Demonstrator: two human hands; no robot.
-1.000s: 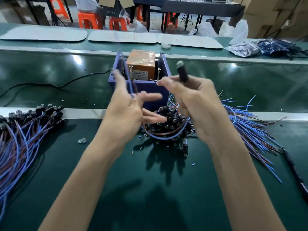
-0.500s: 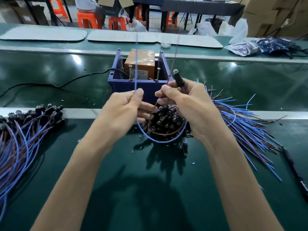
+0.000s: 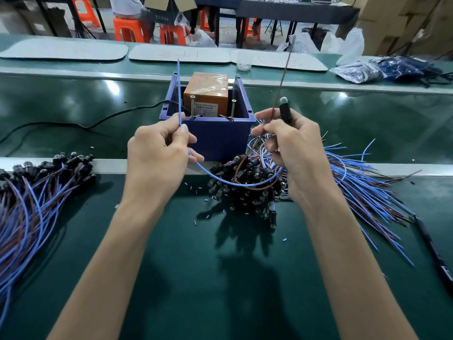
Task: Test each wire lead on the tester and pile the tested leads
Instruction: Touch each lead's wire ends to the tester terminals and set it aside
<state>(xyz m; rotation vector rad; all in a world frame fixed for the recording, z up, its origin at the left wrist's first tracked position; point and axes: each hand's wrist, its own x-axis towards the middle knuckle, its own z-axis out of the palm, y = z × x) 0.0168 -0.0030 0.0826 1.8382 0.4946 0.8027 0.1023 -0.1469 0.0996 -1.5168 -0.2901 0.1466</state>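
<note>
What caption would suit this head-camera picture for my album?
Left hand pinches the blue wire, right hand grips the brown wire and black lamp holder before the blue box.

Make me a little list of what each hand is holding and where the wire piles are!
Left hand: pinches the blue wire
Right hand: holds the black bulb holder and brown wire
Tester box: blue, behind the hands, with two upright pins
Left pile: leads lying together
Middle pile: bulbs bunched, wires fanning right
</note>
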